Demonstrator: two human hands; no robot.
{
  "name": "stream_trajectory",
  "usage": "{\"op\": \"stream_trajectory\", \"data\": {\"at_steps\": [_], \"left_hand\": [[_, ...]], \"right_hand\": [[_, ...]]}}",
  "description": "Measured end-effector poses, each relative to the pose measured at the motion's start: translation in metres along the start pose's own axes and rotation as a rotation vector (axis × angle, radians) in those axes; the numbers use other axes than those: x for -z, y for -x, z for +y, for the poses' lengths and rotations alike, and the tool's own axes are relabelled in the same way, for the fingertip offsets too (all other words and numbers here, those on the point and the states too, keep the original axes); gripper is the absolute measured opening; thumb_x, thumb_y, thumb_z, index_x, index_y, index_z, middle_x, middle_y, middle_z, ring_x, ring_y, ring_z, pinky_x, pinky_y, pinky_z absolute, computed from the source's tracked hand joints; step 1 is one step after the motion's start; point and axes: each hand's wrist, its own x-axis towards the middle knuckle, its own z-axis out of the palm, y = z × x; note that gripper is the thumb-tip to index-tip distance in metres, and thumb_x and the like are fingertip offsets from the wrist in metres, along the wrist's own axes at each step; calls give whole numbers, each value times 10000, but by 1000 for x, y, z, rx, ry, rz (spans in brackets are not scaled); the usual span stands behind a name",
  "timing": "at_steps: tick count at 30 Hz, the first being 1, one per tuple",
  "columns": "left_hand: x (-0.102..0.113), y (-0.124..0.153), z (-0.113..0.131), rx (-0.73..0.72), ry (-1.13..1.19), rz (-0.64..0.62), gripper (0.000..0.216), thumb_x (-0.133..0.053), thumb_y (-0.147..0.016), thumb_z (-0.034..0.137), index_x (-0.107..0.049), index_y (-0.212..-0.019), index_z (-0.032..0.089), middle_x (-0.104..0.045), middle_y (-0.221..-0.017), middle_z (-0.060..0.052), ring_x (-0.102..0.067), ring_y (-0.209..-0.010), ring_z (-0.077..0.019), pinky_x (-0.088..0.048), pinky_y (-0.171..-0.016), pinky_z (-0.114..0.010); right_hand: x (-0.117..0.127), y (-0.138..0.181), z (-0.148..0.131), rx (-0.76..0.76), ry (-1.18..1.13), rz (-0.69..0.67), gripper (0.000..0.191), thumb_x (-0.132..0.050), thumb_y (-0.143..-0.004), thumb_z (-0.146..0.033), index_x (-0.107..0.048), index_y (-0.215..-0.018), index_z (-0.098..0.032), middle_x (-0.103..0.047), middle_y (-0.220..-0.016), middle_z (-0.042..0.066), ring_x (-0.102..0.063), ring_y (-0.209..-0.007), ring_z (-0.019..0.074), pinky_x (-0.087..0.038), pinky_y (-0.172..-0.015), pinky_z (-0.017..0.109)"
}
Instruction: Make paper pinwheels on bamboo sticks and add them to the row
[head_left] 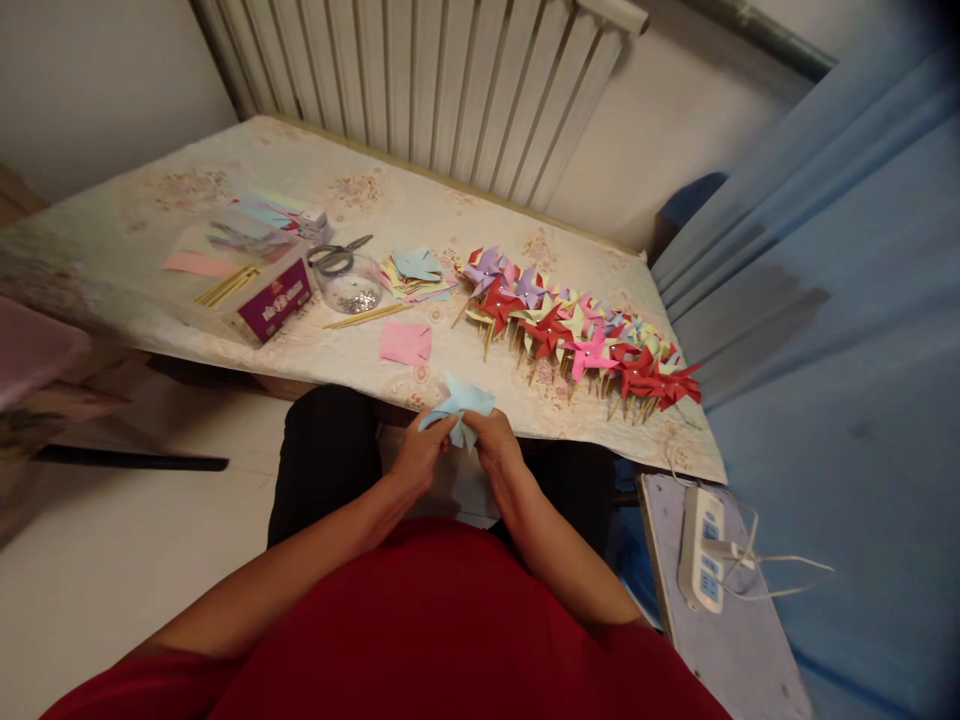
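Both hands grip a light-blue paper pinwheel [463, 400] just off the table's near edge, its blades partly folded in. My left hand [426, 446] pinches its left side, and my right hand [491, 438] closes on the right side. Fingers cover the pinwheel's centre. Beyond them on the cloth lies a pink paper square [406, 343] with cut corners. Thin wooden sticks [367, 316] rest behind it. A stack of coloured cut paper [417, 272], light blue on top, sits farther back. Left of the stack is a clear round dish [352, 292] with small shiny bits.
Many finished pinwheels [562, 330] on sticks crowd the table's right side. Scissors [337, 257] lie by the dish, near a clear box [262, 300] with a purple label, holding sticks. A power strip [703, 550] with cables lies on a low surface at right, beside a blue curtain [825, 350].
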Motion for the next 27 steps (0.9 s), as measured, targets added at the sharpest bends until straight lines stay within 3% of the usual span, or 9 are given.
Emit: {"op": "stream_trajectory", "data": {"at_steps": [11, 27], "left_hand": [[4, 0, -1, 29, 9, -45, 280, -782, -623, 298, -629, -819, 170, -553, -613, 48, -460, -517, -81, -342, -503, -231], [-1, 4, 2, -50, -55, 12, 233, -750, -652, 318, -606, -764, 174, -516, -575, 54, -433, -500, -87, -341, -489, -239]], "right_hand": [[-5, 6, -6, -25, -36, 11, 161, -699, -545, -199, -641, -694, -181, -630, -579, -28, -515, -494, 133, -417, -508, 264], [-7, 7, -2, 0, -31, -1, 164, -702, -560, -211, -631, -707, -190, -639, -593, -29, -524, -503, 137, -436, -510, 262]]}}
